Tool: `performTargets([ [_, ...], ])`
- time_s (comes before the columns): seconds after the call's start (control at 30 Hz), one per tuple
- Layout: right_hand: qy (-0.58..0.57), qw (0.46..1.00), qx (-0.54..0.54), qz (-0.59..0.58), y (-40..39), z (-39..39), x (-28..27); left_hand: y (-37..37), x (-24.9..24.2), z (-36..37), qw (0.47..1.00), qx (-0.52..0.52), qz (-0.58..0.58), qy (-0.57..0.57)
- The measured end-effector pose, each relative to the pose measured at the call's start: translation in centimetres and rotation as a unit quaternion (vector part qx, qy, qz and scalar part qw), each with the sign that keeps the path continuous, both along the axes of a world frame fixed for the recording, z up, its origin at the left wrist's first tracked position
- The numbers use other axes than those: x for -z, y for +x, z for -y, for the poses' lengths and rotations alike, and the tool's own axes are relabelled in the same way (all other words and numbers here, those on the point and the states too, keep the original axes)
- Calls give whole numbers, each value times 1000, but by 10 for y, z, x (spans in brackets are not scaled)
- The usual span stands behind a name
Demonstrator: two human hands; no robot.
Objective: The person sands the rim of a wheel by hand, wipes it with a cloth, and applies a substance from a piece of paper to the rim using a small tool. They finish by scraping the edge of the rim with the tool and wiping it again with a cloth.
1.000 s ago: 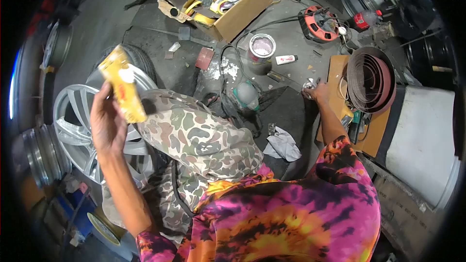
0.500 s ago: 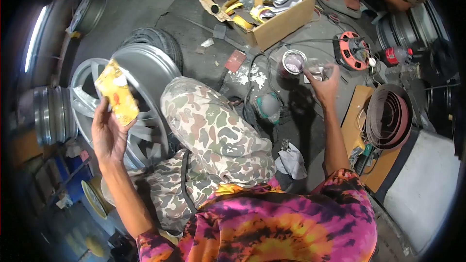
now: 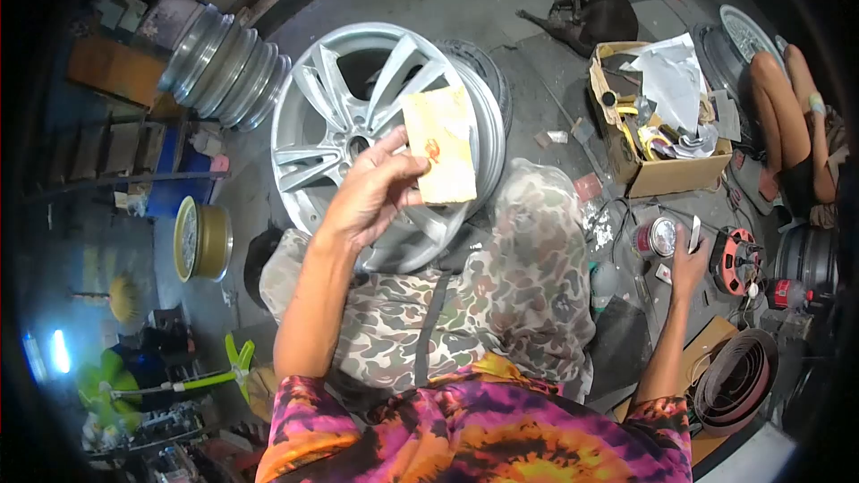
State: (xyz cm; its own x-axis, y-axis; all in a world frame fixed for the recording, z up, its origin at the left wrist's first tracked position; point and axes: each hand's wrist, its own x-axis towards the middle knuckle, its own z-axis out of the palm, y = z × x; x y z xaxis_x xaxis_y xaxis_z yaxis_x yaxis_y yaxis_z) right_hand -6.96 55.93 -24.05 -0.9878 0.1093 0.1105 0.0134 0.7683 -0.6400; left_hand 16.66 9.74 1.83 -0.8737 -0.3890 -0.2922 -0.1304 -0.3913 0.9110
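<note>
My left hand [image 3: 371, 188] grips a yellow rectangular piece [image 3: 440, 145] with a small red-brown smear on it, held in front of a silver spoked wheel rim [image 3: 318, 161]. At the right, my right hand [image 3: 689, 259] is closed on a thin, pale flat tool [image 3: 695, 231], which points upward. Just left of that hand is an open round can [image 3: 660, 237] with light contents. The rim leans upright beside my camouflage-covered knees.
A cardboard box [image 3: 680, 176] of papers and tape is at upper right. Behind it lies a black dog [image 3: 595, 4]. Another person's bare legs [image 3: 783, 112] are at the right edge. A red cable reel [image 3: 737, 261] and coiled abrasive strips [image 3: 735, 380] lie right.
The view has swung left, bringing the dog and the whole rim into sight. The yellow piece is now in front of the rim. The right hand's tool shows more clearly.
</note>
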Motion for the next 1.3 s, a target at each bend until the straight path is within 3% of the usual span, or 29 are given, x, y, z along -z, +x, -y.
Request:
performTargets([
  [0.03, -81, 996, -31, 19, -1, 14, -30, 2, 0, 4, 999, 22, -9, 22],
  [0.07, -121, 989, -66, -47, 5, 42, -61, 5, -4, 7, 999, 44, -11, 28],
  [0.1, -119, 989, -64, -59, 12, 66, -93, 7, -9, 10, 997, 66, -14, 36],
  [0.23, -172, 902, -338, -206, 63, 164, -212, 24, -16, 30, 990, 139, -19, 12],
  [0.3, -148, 870, -430, -189, 96, 206, -248, 31, -10, 42, 990, 128, -38, 43],
  [0.33, -149, 843, -476, -204, 107, 226, -257, 35, -8, 50, 987, 158, -15, 7],
  [0.4, -129, 794, -541, -247, 119, 262, -259, 43, 1, 66, 981, 190, 1, -47],
  [0.53, -83, 754, -601, -254, 127, 304, -264, 62, -4, 86, 969, 218, 28, -109],
  [0.63, -70, 722, -635, -265, 131, 318, -264, 69, 2, 92, 970, 235, -12, -67],
  [0.83, -40, 707, -647, -283, 137, 320, -267, 67, 2, 92, 972, 220, -27, -78],
  [1.1, -64, 731, -648, -205, 136, 312, -246, 59, 10, 93, 969, 222, -54, -91],
  [1.2, -103, 768, -625, -91, 144, 302, -241, 57, 15, 91, 982, 176, -65, -33],
  [1.3, -166, 802, -569, -72, 151, 299, -231, 54, 14, 91, 987, 149, -30, -53],
])
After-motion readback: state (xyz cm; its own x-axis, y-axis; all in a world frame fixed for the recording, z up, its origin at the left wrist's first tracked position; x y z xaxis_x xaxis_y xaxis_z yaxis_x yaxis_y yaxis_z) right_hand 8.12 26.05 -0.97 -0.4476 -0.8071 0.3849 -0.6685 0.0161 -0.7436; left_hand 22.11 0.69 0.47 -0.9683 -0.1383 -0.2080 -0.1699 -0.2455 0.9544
